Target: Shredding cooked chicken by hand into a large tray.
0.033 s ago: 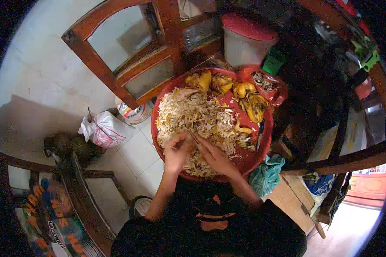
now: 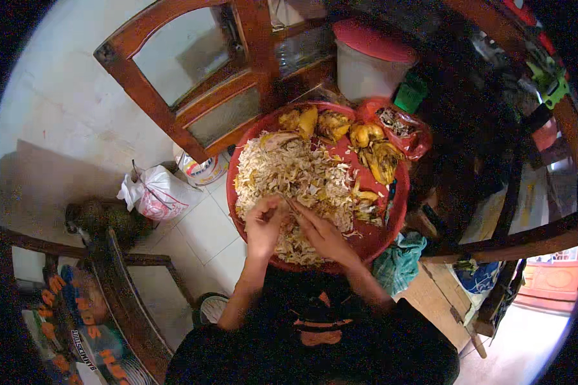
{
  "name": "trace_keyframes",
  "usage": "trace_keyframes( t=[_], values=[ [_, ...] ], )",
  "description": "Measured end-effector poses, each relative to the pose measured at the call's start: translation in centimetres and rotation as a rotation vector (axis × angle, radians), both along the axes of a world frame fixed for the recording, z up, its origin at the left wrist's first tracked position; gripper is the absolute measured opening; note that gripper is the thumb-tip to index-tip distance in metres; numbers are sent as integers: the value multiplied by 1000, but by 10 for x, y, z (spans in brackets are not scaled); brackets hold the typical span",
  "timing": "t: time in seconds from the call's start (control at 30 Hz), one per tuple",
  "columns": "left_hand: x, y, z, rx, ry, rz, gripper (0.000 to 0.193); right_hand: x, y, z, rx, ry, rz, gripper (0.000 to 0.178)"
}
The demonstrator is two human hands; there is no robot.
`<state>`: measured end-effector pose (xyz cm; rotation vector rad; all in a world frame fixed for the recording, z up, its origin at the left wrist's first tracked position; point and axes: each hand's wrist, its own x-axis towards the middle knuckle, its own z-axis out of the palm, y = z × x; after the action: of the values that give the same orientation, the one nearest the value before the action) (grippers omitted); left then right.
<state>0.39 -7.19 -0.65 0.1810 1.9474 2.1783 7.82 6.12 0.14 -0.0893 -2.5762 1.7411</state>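
Note:
A wide red basin (image 2: 401, 221) holds a heap of shredded pale meat (image 2: 257, 173), which looks like chicken. Over the near part of this heap, my two hands meet at the fingertips. My left hand (image 2: 263, 226) is closed, its fingers curled in a pinch. My right hand (image 2: 324, 236) comes in from the other side with its fingers pressed together, tips against those of the left. Whatever lies between the fingertips is too small to make out. Along the basin's far rim lie yellow cooked chicken pieces (image 2: 332, 124), and a dark-handled tool (image 2: 390, 196) rests by the right rim.
A red plastic bag (image 2: 412, 138) of scraps leans on the basin's far right. Behind stand a lidded bucket (image 2: 369, 70) and a green cup (image 2: 411, 93). A teal cloth (image 2: 399, 262) lies at right; a white bag (image 2: 157, 194) and a tub (image 2: 202, 170) stand left, below a wooden door (image 2: 192, 109).

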Motion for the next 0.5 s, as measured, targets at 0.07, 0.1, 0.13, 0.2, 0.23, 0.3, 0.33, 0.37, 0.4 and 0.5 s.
trace_keyframes(
  t=[0.07, 0.1, 0.13, 0.2, 0.23, 0.3, 0.33, 0.37, 0.4, 0.5],
  values=[
    [2, 8, -11, 27, 12, 85, 13, -1, 2, 3, -49, -68, 45, 43],
    [3, 11, -14, 52, 25, 164, 12, -1, 1, 4, -47, -68, 49, 43],
    [6, 11, -16, 53, 25, 167, 12, -1, 0, 5, -52, -117, 12, 41],
    [9, 12, -3, -176, 0, 142, 12, -1, 0, 5, -57, -166, -26, 39],
    [9, 11, -5, -176, 0, 142, 12, -1, 2, 4, -62, -155, -19, 39],
    [10, 6, -5, -373, 77, -11, 12, 1, 3, 4, -68, -147, -12, 39],
    [12, 6, -4, -374, 76, -12, 12, 2, 4, 6, -50, -135, 4, 39],
    [14, 7, 8, -359, 112, -15, 10, 3, 5, 6, -31, -123, 16, 38],
    [15, 8, 17, -346, 148, -14, 9, 3, 5, 10, -35, -123, 15, 38],
    [13, 12, 26, -552, 425, -18, 8, 4, 8, 15, -33, -109, 20, 35]
  ],
)
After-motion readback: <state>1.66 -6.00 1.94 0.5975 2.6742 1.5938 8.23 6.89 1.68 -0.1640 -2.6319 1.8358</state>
